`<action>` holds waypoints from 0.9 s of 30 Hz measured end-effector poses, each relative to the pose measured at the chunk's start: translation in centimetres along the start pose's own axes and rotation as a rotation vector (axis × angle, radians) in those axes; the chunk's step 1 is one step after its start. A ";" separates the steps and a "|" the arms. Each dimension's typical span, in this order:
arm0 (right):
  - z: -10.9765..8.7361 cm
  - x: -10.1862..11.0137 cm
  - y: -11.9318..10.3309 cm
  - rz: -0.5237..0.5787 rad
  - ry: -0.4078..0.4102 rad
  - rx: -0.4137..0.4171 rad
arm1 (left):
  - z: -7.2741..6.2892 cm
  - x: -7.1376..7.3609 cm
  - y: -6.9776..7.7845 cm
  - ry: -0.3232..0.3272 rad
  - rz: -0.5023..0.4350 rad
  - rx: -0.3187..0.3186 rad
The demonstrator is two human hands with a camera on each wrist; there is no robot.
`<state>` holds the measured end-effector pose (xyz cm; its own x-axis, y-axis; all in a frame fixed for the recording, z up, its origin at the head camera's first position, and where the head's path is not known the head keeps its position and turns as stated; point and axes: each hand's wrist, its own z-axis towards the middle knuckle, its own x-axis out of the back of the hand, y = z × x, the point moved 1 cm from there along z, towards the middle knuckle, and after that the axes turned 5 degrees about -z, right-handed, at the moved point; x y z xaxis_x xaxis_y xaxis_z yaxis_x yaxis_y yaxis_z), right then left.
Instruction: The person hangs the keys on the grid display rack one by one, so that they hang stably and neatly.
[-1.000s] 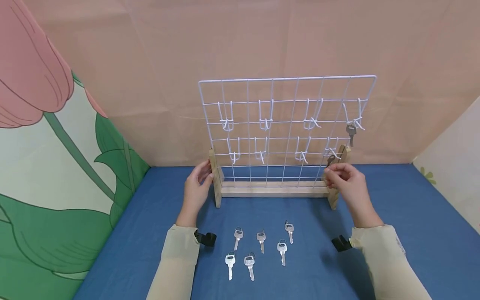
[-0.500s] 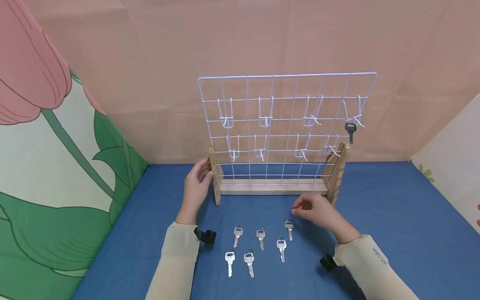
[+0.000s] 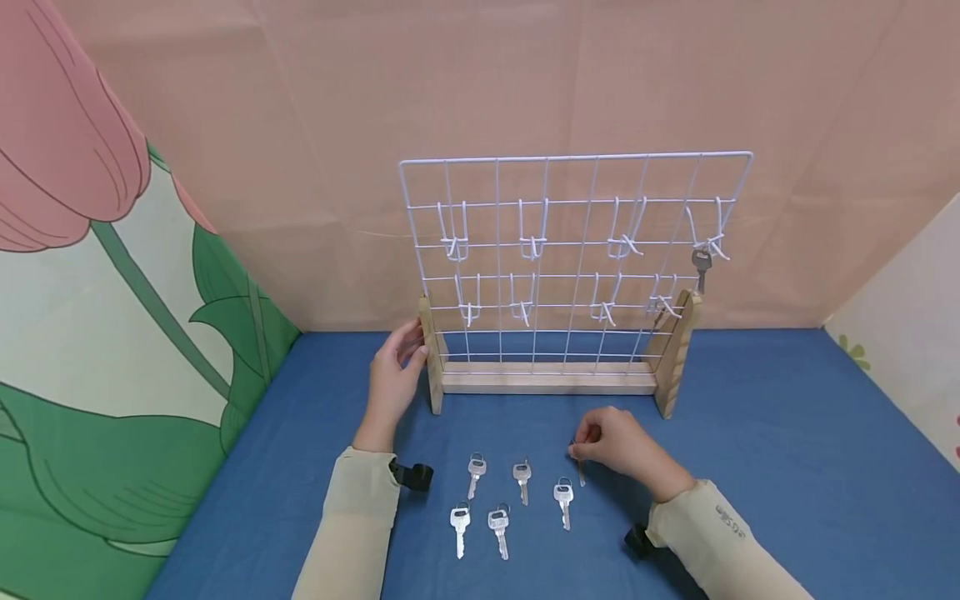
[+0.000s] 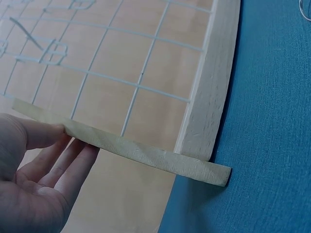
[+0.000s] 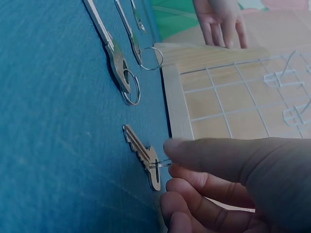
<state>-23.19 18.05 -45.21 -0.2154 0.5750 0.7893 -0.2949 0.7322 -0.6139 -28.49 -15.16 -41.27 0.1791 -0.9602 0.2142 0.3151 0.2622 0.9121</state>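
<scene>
Metal key [image 5: 145, 157] in pinch of right hand [image 3: 613, 442], by ring [image 5: 164, 165]; other keys [image 3: 521, 472] left of grip. Wooden rack end [image 4: 146, 153] in clasp of left hand [image 3: 393, 380].

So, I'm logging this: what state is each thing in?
Rack, standing
Left grip, holding rack's left post
Right grip, pinching a ring
Its key, resting or lifted: unclear
Five keys, lying on cloth
Upper-right key, hanging
Lower-right key, hanging, blurred
Other hooks, bare

The left hand [image 4: 39, 179] holds the wooden side piece [image 4: 141, 152] of a white wire grid [image 4: 138, 86]. A partly visible metal ring [image 4: 302, 9] lies nearer, on the blue desk [image 4: 272, 116].
</scene>
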 end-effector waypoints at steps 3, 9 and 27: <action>0.0 -0.1 0.0 -0.002 0.002 0.018 | 0.0 0.1 0.0 0.001 0.006 0.003; 0.0 0.0 -0.1 0.003 0.007 0.003 | 0.0 0.1 0.0 0.000 0.002 -0.003; -0.6 2.4 -1.8 0.013 0.252 0.035 | 0.0 0.0 -0.2 -0.005 -0.002 -0.016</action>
<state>-22.58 18.36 -42.28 0.0182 0.6600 0.7511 -0.3264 0.7140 -0.6194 -28.52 -15.21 -41.45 0.1741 -0.9611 0.2142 0.3305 0.2620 0.9067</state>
